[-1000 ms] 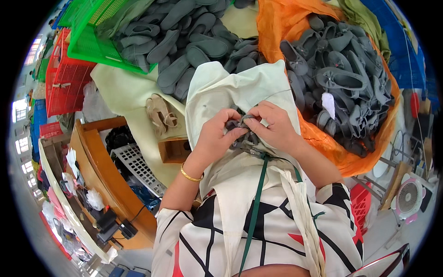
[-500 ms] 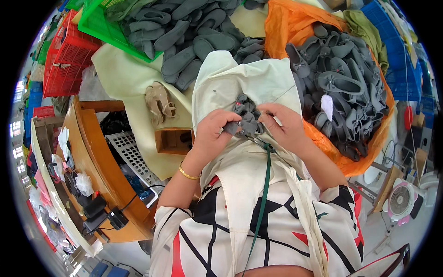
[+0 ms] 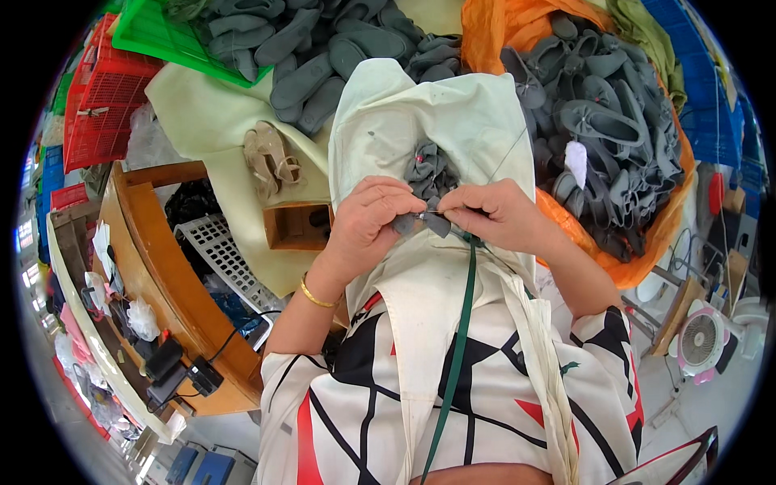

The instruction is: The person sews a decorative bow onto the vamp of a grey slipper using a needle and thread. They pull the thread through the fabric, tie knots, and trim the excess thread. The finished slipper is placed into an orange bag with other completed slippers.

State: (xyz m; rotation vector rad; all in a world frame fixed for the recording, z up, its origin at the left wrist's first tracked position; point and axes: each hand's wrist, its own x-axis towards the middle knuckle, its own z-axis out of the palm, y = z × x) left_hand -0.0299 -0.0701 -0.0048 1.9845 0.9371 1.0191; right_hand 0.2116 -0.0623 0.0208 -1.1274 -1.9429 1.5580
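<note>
Above my lap, my left hand [image 3: 368,220] pinches a small grey fabric bow [image 3: 437,224] between thumb and fingers. My right hand [image 3: 495,213] is closed at the bow's other side, its thumb and forefinger on a thin, shiny needle that meets the fabric. A fine dark thread [image 3: 508,158] slants over the apron near this hand. Just beyond my fingers, a heap of grey fabric bows [image 3: 428,171] with a small red spot lies on the cream apron [image 3: 453,105]. A dark green cord [image 3: 460,339] runs down the apron from beneath my right hand.
Grey flat shoes fill an orange sack [image 3: 485,36] at the right; more grey shoes [image 3: 307,95] spill by a green crate [image 3: 153,36]. At left are beige sandals [image 3: 272,162], an open box [image 3: 279,230] and a wooden table [image 3: 174,283]. A fan [image 3: 702,343] stands right.
My hands have turned over the lap, and the bow and needle now show between my fingertips. The metal tool seen at the cord's end is now hidden. The view has shifted slightly.
</note>
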